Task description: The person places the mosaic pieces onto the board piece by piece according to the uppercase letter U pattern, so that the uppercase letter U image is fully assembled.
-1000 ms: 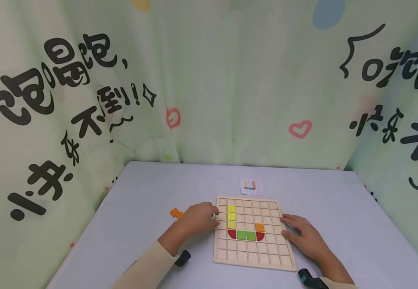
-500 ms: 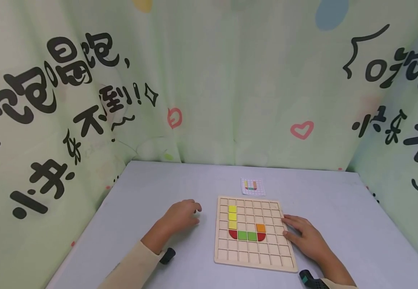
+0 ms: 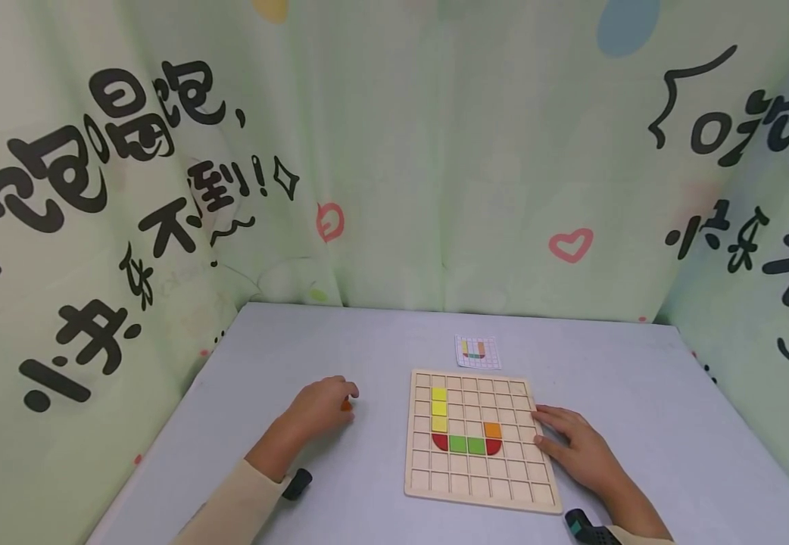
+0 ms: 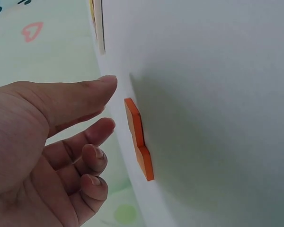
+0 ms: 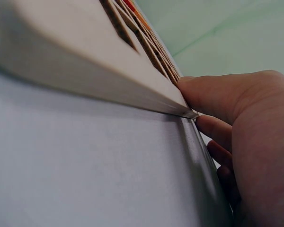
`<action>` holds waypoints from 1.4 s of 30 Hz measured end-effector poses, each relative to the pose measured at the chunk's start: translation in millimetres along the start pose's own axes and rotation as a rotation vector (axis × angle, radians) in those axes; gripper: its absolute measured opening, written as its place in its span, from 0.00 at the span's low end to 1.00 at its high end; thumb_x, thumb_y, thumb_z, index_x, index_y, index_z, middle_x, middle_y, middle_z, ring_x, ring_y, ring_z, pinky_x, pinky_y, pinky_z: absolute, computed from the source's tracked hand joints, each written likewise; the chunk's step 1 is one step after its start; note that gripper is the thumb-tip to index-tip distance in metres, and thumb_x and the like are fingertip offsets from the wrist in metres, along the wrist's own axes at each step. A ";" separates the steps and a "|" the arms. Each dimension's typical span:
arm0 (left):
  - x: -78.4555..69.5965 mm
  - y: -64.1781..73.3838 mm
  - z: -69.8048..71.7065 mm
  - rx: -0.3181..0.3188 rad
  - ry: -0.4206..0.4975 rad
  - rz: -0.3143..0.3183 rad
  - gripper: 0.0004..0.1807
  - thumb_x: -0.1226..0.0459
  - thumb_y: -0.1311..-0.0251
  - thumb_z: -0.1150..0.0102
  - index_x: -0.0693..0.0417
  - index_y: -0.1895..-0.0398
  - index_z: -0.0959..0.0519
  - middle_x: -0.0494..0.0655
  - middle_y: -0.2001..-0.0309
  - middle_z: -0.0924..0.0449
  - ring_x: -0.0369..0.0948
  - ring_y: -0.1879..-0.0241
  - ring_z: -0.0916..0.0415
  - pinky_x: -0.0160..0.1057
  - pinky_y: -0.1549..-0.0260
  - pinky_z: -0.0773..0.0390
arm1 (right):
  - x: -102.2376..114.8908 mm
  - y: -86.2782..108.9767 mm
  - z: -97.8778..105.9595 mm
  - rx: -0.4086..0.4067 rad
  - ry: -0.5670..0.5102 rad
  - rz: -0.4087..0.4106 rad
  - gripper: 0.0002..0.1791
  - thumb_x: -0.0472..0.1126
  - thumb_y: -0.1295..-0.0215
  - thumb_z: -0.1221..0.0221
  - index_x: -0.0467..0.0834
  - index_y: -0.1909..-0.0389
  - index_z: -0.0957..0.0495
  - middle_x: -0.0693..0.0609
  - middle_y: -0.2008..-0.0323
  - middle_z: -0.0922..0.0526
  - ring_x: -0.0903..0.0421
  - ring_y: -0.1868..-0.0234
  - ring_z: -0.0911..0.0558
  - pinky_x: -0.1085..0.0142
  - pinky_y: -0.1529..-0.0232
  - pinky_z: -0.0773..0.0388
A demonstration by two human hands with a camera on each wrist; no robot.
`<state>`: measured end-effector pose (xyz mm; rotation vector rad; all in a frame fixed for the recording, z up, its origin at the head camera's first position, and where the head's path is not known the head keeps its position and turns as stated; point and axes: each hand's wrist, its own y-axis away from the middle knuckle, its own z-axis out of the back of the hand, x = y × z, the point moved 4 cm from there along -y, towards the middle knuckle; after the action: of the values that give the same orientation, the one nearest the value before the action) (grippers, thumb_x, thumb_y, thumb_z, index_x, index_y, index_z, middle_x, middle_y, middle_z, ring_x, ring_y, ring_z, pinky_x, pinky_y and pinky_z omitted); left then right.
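My left hand (image 3: pixel 319 405) hovers left of the wooden grid board (image 3: pixel 474 478), thumb and fingers apart. Right beside its fingertips, a flat orange puzzle piece (image 4: pixel 139 137) with a notched edge lies on the table. Between the fingers, the head view shows only a bit of that orange piece (image 3: pixel 346 406). At the board's right edge rests my right hand (image 3: pixel 581 450). Its thumb (image 5: pixel 199 92) touches the board's upper edge, with the other fingers alongside. Yellow squares (image 3: pixel 438 408), green squares (image 3: pixel 467 445), red rounded corners (image 3: pixel 439 442) and an orange square (image 3: pixel 492 430) sit in the grid.
A small pattern card (image 3: pixel 478 353) showing a coloured U shape lies behind the board. The white table (image 3: pixel 367 341) stands against a pale green printed curtain (image 3: pixel 394 189). Each wrist wears a black device (image 3: pixel 297 484).
My left hand has moved left from the board's left edge to the orange piece, now mostly covering it in the head view. The right hand stays at the board's edge.
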<state>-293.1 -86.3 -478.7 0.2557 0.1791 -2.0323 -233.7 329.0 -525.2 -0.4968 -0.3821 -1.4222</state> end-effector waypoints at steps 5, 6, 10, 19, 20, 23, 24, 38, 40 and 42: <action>5.8 2.0 -1.0 0.000 -0.007 0.025 0.15 0.61 0.45 0.29 0.53 0.55 0.18 0.43 0.63 0.23 0.40 0.66 0.26 0.41 0.64 0.24 | -0.6 -0.3 -0.5 -0.003 -0.003 0.001 0.31 0.53 0.36 0.38 0.40 0.37 0.26 0.41 0.35 0.30 0.37 0.32 0.39 0.37 0.38 0.44; 7.0 2.0 -2.1 0.004 -0.009 0.029 0.15 0.61 0.45 0.29 0.53 0.55 0.18 0.43 0.63 0.23 0.40 0.66 0.27 0.41 0.64 0.24 | -0.6 -0.2 -0.6 -0.002 -0.004 0.003 0.31 0.54 0.36 0.38 0.40 0.37 0.26 0.41 0.35 0.30 0.37 0.32 0.39 0.37 0.38 0.45; 10.5 1.7 -4.7 0.020 -0.020 0.038 0.15 0.61 0.46 0.29 0.53 0.55 0.18 0.42 0.64 0.24 0.39 0.66 0.27 0.40 0.65 0.25 | -1.1 0.0 -0.7 0.002 -0.003 0.007 0.32 0.56 0.36 0.39 0.40 0.37 0.26 0.42 0.35 0.30 0.37 0.32 0.40 0.37 0.38 0.45; 15.7 1.1 -6.9 0.041 0.002 0.060 0.17 0.62 0.47 0.29 0.56 0.53 0.19 0.41 0.65 0.24 0.39 0.66 0.28 0.40 0.65 0.25 | -1.2 -0.1 0.0 0.001 0.000 0.008 0.33 0.57 0.36 0.40 0.40 0.37 0.26 0.42 0.35 0.30 0.37 0.32 0.39 0.37 0.38 0.45; 15.8 1.1 -7.4 0.046 0.005 0.060 0.17 0.62 0.46 0.29 0.56 0.53 0.19 0.41 0.65 0.23 0.39 0.66 0.27 0.40 0.65 0.25 | -1.5 -0.2 -0.2 0.001 -0.002 0.007 0.33 0.57 0.36 0.39 0.40 0.37 0.26 0.42 0.35 0.31 0.37 0.32 0.39 0.37 0.38 0.45; 15.6 0.6 -8.6 0.051 0.009 0.060 0.18 0.62 0.46 0.29 0.57 0.53 0.19 0.42 0.65 0.23 0.39 0.66 0.27 0.40 0.65 0.24 | -2.6 -0.5 -1.0 0.001 -0.006 0.006 0.32 0.55 0.36 0.39 0.40 0.37 0.26 0.42 0.35 0.31 0.37 0.32 0.39 0.37 0.38 0.44; 15.4 0.6 -8.4 0.051 0.012 0.062 0.18 0.62 0.46 0.29 0.57 0.53 0.19 0.42 0.65 0.22 0.39 0.66 0.27 0.41 0.65 0.24 | -2.8 -0.6 -1.3 0.001 -0.006 0.007 0.32 0.55 0.36 0.39 0.40 0.37 0.26 0.42 0.35 0.31 0.37 0.32 0.39 0.37 0.38 0.44; 16.9 0.2 -9.1 0.048 0.023 0.034 0.10 0.66 0.43 0.33 0.53 0.58 0.17 0.40 0.67 0.25 0.39 0.67 0.28 0.39 0.66 0.25 | -1.6 0.1 -0.8 -0.005 -0.007 0.010 0.31 0.55 0.36 0.39 0.40 0.37 0.26 0.41 0.35 0.31 0.37 0.32 0.39 0.37 0.38 0.44; 16.5 -0.3 -10.0 0.047 0.017 0.021 0.10 0.67 0.43 0.33 0.52 0.58 0.18 0.40 0.67 0.25 0.39 0.67 0.28 0.39 0.65 0.25 | -1.2 0.2 -0.5 -0.004 -0.012 0.010 0.32 0.55 0.36 0.39 0.40 0.37 0.26 0.41 0.35 0.31 0.37 0.32 0.39 0.37 0.38 0.44; 15.5 -0.5 -9.9 0.045 0.021 0.017 0.10 0.67 0.43 0.34 0.53 0.57 0.18 0.41 0.67 0.26 0.39 0.66 0.28 0.40 0.65 0.25 | -1.0 0.3 -0.2 -0.003 -0.016 0.008 0.32 0.55 0.36 0.39 0.40 0.37 0.26 0.41 0.35 0.31 0.37 0.32 0.39 0.37 0.38 0.45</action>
<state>-299.4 -97.0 -492.2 0.3061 0.1437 -2.0189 -233.5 329.8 -525.9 -0.5120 -0.3909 -1.4116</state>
